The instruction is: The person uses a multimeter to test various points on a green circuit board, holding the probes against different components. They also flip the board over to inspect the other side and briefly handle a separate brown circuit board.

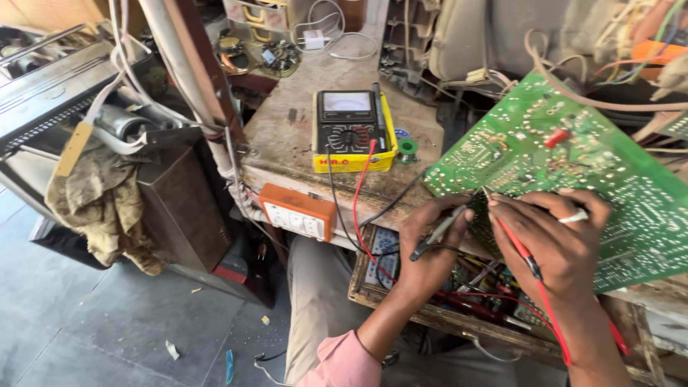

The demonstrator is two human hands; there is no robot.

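A large green circuit board (573, 165) lies tilted at the right, solder side up. My left hand (430, 247) pinches a black test probe (438, 233) whose tip touches the board's near-left edge. My right hand (555, 240), a ring on one finger, holds a red test probe (516, 247) with its tip on the board close to the black one. Red and black leads run back to a yellow-cased analogue meter (351, 132) lying flat on the wooden bench (287, 136).
An orange socket box (297, 211) is fixed to the bench's front edge. A small solder reel (408, 148) sits right of the meter. An open drawer (444, 315) of tools hangs below the board. A metal casing with a rag (107, 201) stands left. Tangled wires crowd the upper right.
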